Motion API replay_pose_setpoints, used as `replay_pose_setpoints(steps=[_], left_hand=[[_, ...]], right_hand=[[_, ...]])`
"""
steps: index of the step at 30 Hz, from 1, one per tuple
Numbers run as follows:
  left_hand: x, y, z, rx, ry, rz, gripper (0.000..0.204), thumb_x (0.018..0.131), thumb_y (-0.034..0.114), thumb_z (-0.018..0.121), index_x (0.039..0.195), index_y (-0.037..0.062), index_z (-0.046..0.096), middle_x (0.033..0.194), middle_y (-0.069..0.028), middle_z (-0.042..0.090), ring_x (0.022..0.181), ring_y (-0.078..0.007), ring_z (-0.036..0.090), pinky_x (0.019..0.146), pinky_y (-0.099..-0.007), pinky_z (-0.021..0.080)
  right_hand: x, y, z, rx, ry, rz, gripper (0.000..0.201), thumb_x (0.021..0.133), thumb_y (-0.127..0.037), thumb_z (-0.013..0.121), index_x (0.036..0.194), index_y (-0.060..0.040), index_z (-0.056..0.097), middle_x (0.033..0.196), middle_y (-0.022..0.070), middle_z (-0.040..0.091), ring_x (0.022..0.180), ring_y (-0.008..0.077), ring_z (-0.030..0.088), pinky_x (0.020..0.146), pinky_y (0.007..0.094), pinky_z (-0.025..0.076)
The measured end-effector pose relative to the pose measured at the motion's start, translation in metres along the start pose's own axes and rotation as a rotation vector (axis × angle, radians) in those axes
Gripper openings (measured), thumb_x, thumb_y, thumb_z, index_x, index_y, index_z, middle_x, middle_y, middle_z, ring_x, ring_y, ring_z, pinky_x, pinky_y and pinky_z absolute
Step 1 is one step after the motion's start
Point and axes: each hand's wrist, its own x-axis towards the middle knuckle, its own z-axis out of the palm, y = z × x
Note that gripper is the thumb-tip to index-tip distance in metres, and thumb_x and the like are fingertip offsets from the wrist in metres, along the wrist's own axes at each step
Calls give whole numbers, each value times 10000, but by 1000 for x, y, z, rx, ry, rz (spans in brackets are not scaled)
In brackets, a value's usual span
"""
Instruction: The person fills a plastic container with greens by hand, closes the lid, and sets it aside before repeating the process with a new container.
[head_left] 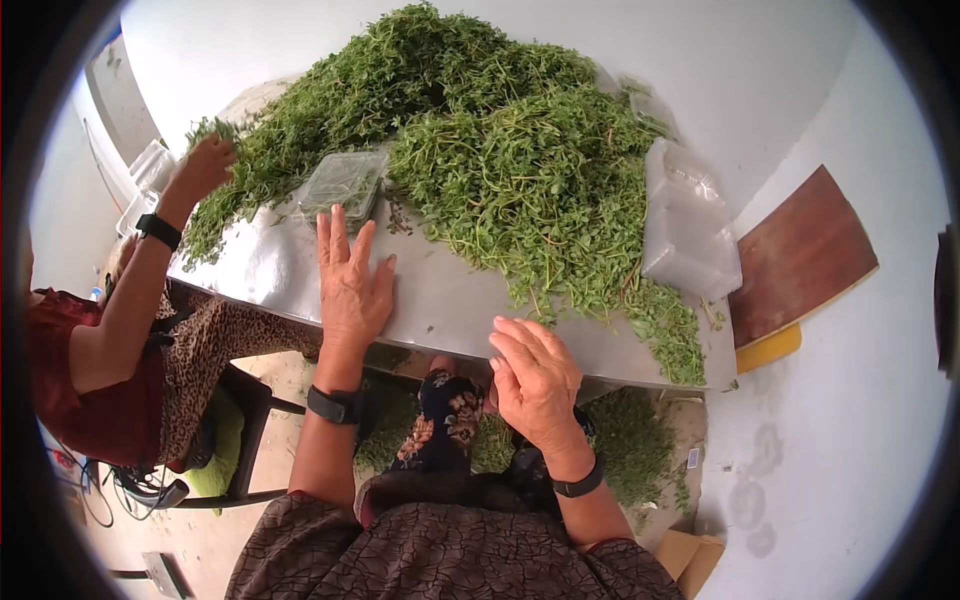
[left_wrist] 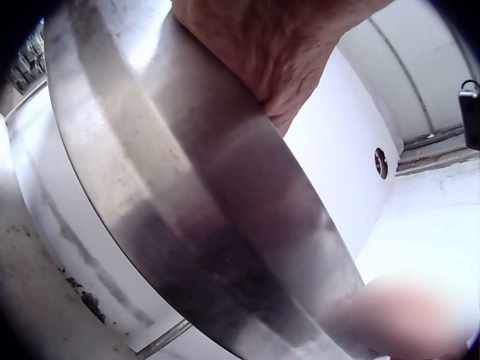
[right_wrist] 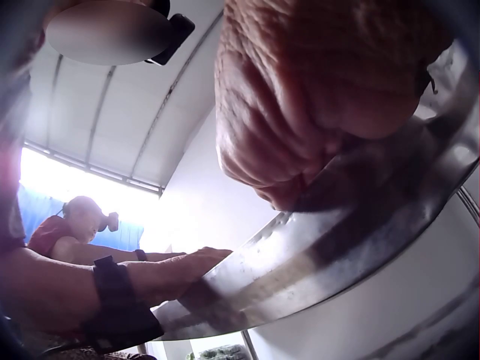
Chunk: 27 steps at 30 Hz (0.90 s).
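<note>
My left hand point(head_left: 350, 290) lies at the table's front edge, palm down with fingers extended, its fingertips at the near side of a clear plastic box point(head_left: 343, 186) that has some greens inside. My right hand point(head_left: 535, 385) is at the front edge further right, fingers together and slightly bent, holding nothing visible. Beyond both hands a large heap of green leafy stems point(head_left: 530, 180) covers the back of the metal table point(head_left: 440, 290). In the right wrist view the right hand point(right_wrist: 322, 97) is close above the metal surface; its fingertips are hidden.
Stacked clear containers point(head_left: 690, 225) stand at the heap's right side. A reddish-brown board point(head_left: 808, 265) leans on the wall. To the left, another person's hand point(head_left: 207, 165) holds some greens. More greens point(head_left: 630, 445) lie on the floor under the table.
</note>
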Motion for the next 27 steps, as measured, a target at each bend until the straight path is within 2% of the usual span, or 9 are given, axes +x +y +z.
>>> replay_pose_setpoints(steps=[3, 7, 9, 12, 14, 17, 20, 23, 27], left_hand=[[2, 1, 2, -10, -2, 14, 477, 792, 72, 629, 1253, 48, 509, 1483, -216, 232, 1373, -426, 191, 1087, -477, 254], [2, -1, 4, -50, -14, 24, 497, 753, 67, 635, 1226, -9, 505, 1452, -279, 239, 1352, -461, 203, 1088, -484, 253], [2, -1, 4, -61, -11, -7, 491, 756, 63, 630, 1223, -15, 501, 1452, -283, 237, 1351, -461, 204, 1087, -482, 256], [2, -2, 4, -86, -10, -12, 486, 764, 61, 620, 1226, -23, 493, 1451, -285, 235, 1353, -455, 205, 1090, -472, 259], [2, -2, 6, -80, 9, -7, 479, 767, 54, 607, 1223, -34, 490, 1455, -277, 236, 1356, -442, 208, 1091, -462, 262], [1, -2, 4, -70, -1, -11, 459, 772, 58, 603, 1207, -46, 500, 1458, -270, 235, 1358, -432, 213, 1091, -455, 265], [1, 0, 3, -80, 6, -23, 417, 777, 68, 606, 1167, -55, 525, 1462, -264, 233, 1360, -425, 217, 1090, -447, 270], [1, 1, 2, -104, -5, -35, 379, 772, 67, 612, 1123, -62, 547, 1466, -256, 233, 1359, -425, 219, 1087, -444, 277], [2, -1, 4, -110, 3, -39, 357, 768, 67, 621, 1096, -61, 558, 1470, -247, 233, 1360, -420, 220, 1083, -441, 286]], right_hand=[[1, -1, -2, -27, -7, 1, 254, 698, 6, 658, 949, -15, 632, 1049, 94, 655, 993, 272, 605, 828, 358, 503], [2, 0, -13, -27, -64, 7, 225, 731, -4, 649, 956, -1, 633, 1067, 110, 650, 1002, 286, 604, 844, 364, 502], [2, 4, -25, 184, -28, 184, 200, 768, -20, 642, 965, 12, 642, 1085, 136, 643, 995, 304, 614, 862, 377, 500], [20, 18, -62, -208, 145, 66, 209, 765, -40, 661, 970, -1, 662, 1070, 154, 649, 959, 308, 634, 853, 377, 512], [31, 26, -85, -346, 244, 101, 200, 756, -50, 664, 949, 1, 657, 1062, 160, 647, 943, 317, 630, 834, 387, 506], [40, 49, -110, -540, 283, 146, 208, 760, -74, 662, 953, 2, 652, 1055, 164, 644, 952, 326, 614, 829, 394, 492], [49, 65, -122, -628, 236, 145, 223, 769, -110, 657, 968, -10, 652, 1052, 143, 646, 973, 318, 593, 847, 402, 465], [58, 81, -123, -608, 157, 205, 214, 776, -136, 652, 957, -21, 659, 1021, 118, 655, 962, 305, 582, 852, 404, 448], [67, 102, -123, -591, 103, 191, 197, 781, -154, 648, 935, -32, 669, 997, 97, 661, 939, 300, 579, 843, 411, 440]])
